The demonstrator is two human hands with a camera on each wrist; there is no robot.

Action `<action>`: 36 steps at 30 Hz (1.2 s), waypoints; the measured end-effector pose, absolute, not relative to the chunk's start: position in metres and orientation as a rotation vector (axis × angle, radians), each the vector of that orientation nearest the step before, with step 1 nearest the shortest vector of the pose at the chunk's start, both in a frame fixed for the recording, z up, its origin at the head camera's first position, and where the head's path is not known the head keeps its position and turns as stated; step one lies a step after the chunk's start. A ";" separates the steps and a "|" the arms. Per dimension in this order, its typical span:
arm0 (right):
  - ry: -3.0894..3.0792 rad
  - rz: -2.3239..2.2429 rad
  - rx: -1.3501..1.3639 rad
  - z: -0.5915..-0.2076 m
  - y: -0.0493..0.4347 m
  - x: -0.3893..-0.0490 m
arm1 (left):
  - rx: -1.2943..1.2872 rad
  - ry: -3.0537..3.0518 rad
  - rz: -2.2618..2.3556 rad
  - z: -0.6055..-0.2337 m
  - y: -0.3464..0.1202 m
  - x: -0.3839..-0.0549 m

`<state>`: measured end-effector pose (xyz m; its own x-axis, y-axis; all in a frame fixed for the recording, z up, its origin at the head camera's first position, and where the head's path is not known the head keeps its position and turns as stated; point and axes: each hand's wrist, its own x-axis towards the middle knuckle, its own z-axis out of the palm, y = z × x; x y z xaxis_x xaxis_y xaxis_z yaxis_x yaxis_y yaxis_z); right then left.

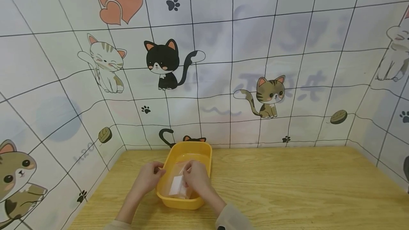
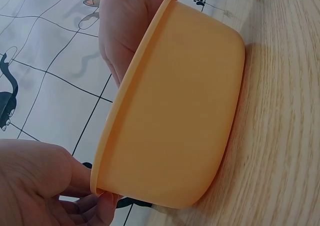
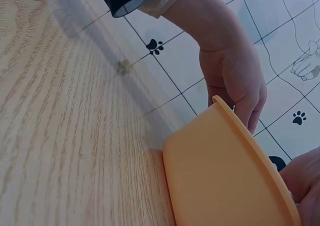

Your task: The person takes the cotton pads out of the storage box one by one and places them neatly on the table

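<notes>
A yellow plastic tub (image 1: 167, 198) stands on the wooden table. In it lies a clear plastic bag (image 1: 180, 169) with a white rectangular piece (image 1: 175, 186) in or on it. My left hand (image 1: 150, 177) pinches the tub's left rim, its thumb and fingers at the edge in the left wrist view. Inside the tub, my right hand (image 1: 195, 176) has curled fingers and seems to pinch the bag near its upper right part. The tub wall (image 3: 220, 171) hides the bag from both wrist views, along with the right fingertips.
The wooden table (image 1: 287, 184) stretches to the right of the tub. Behind and at both sides rises a white cloth (image 1: 217, 81) with a grid and cartoon cats. The tub's far end is close to the back cloth.
</notes>
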<state>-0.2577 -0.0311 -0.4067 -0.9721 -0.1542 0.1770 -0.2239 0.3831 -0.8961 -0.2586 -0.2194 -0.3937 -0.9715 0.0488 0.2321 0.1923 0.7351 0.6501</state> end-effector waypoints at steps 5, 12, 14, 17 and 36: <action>-2.498 1.727 0.376 -0.407 -0.030 -0.257 | -0.177 -2.744 -1.059 -0.393 -0.218 -0.257; -2.406 1.771 0.434 -0.407 -0.028 -0.254 | -0.191 -2.729 -1.064 -0.393 -0.218 -0.257; -2.385 1.787 0.454 -0.407 -0.027 -0.254 | -0.197 -2.726 -1.063 -0.394 -0.219 -0.258; -2.359 1.825 0.480 -0.406 -0.026 -0.253 | -0.190 -2.731 -1.067 -0.394 -0.219 -0.258; -2.223 1.855 0.659 -0.405 -0.011 -0.255 | -0.183 -2.740 -1.077 -0.395 -0.219 -0.258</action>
